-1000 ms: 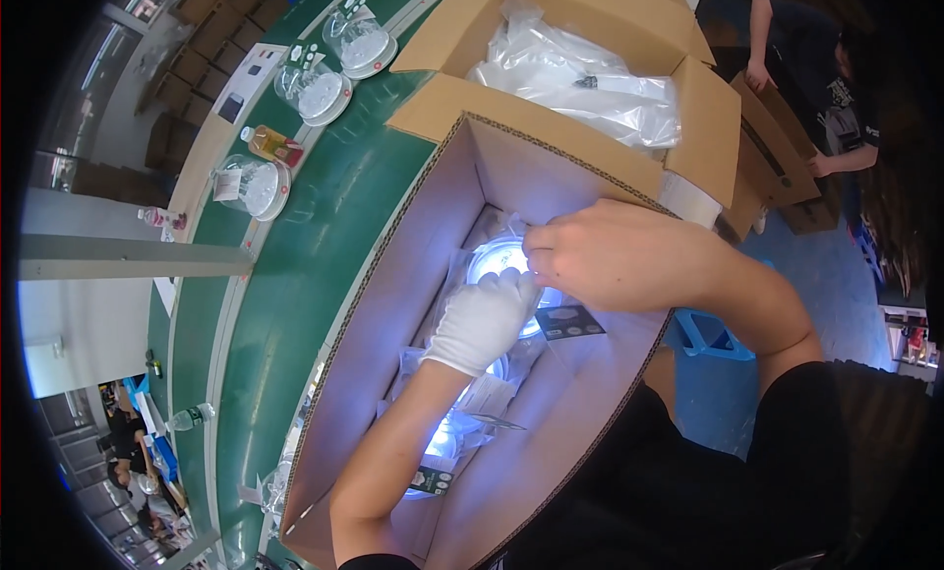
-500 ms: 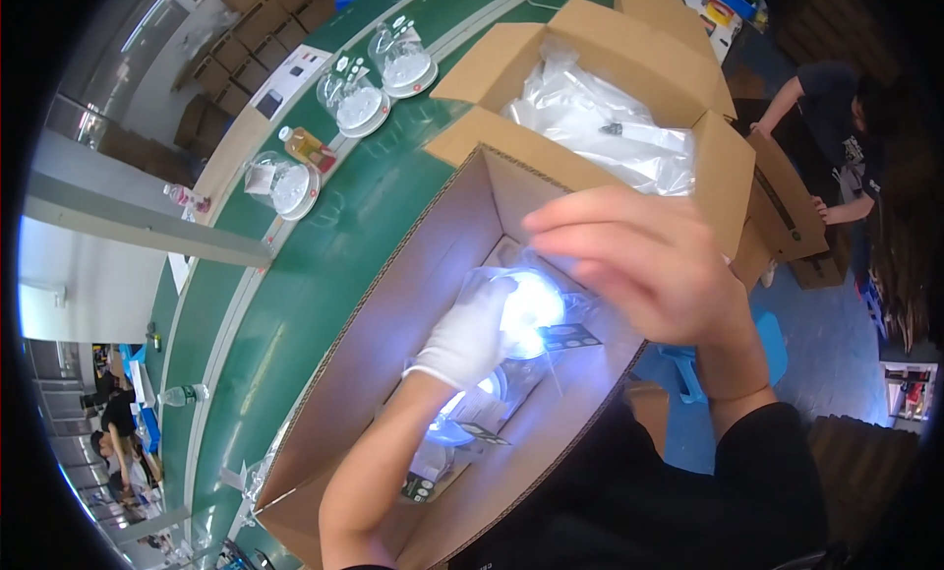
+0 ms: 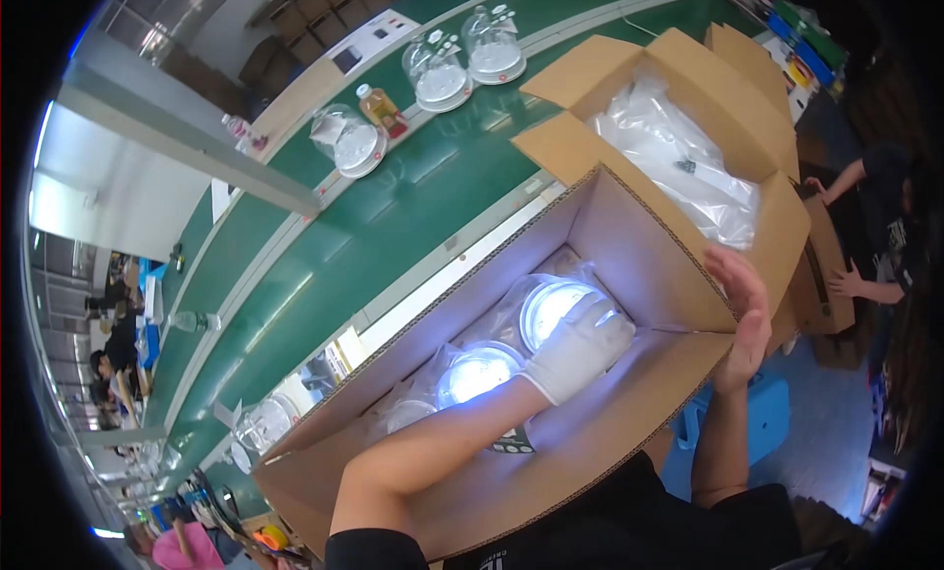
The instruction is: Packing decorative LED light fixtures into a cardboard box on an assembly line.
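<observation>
gloved hand pressing on bagged discs in the long carton

since half a second ago the bare right hand [image 3: 744,319] is lifting away from the discs and is now resting open, fingers spread, against the right end flap of the long brown cardboard carton [image 3: 413,477]. the left hand in a white glove [image 3: 580,346] is lying flat and open on the round white disc in a clear plastic bag [image 3: 553,309] at the far right of the carton's row, clamping nothing. three such bagged discs are showing in the carton, side by side; the middle one [image 3: 477,373] is glowing bright. a small dark label [image 3: 511,439] is sitting on the carton floor just under the forearm.

a second open brown carton [image 3: 629,68] is standing just beyond, lined with crumpled clear plastic [image 3: 678,167]. on the green conveyor belt [image 3: 393,226] four clear domed covers on white round bases are standing, two [image 3: 462,59] close together. a small bottle of amber liquid [image 3: 379,106] is standing beside them.
</observation>
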